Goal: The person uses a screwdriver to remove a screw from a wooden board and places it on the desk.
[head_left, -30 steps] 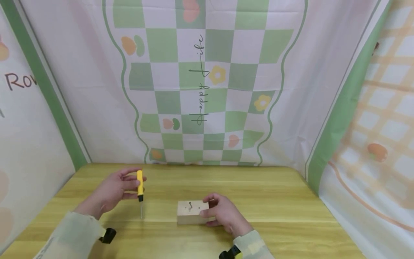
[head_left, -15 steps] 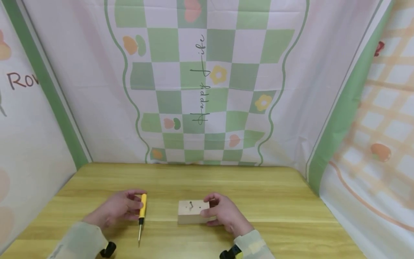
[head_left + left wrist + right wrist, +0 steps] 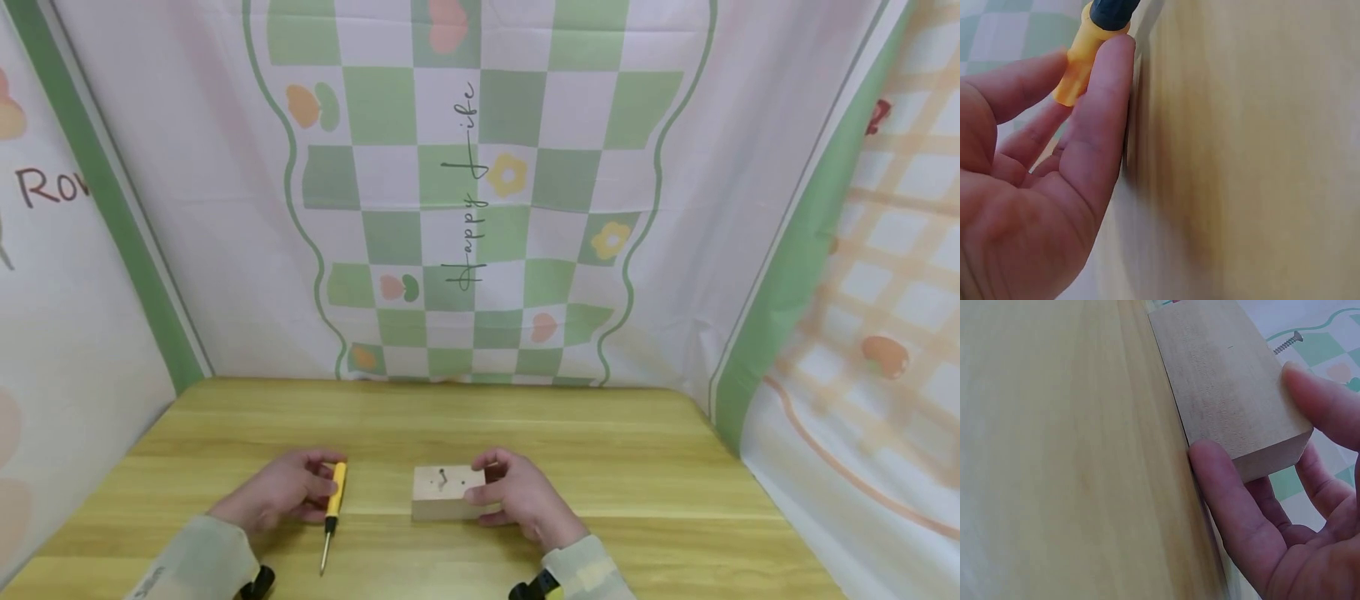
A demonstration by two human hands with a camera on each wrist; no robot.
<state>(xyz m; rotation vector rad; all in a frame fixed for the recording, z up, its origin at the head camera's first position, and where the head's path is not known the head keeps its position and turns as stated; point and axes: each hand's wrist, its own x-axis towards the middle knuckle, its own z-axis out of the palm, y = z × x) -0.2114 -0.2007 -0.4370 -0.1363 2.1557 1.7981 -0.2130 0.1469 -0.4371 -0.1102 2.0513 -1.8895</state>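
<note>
My left hand [image 3: 288,492] pinches a screwdriver [image 3: 337,496] by its yellow handle, low over the table, left of the wooden block. Its thin metal shaft slants down toward the front of the table. In the left wrist view, thumb and fingers lie about the yellow handle [image 3: 1079,65]. My right hand [image 3: 521,496] grips the right end of a pale wooden block [image 3: 438,507] lying on the table. A screw [image 3: 442,477] sticks up from the block's top, with small dark holes beside it. The right wrist view shows the same screw [image 3: 1289,342] standing out beyond the thumb.
The wood-grain table [image 3: 600,450] stretches around both hands. Behind it hangs a checked green and white cloth [image 3: 502,233], with patterned curtains at the left and right. A dark device is strapped at each wrist.
The left hand has come down and slightly right with the screwdriver, whose shaft has gone from nearly upright to slanting toward the front. The right hand and the block have stayed put.
</note>
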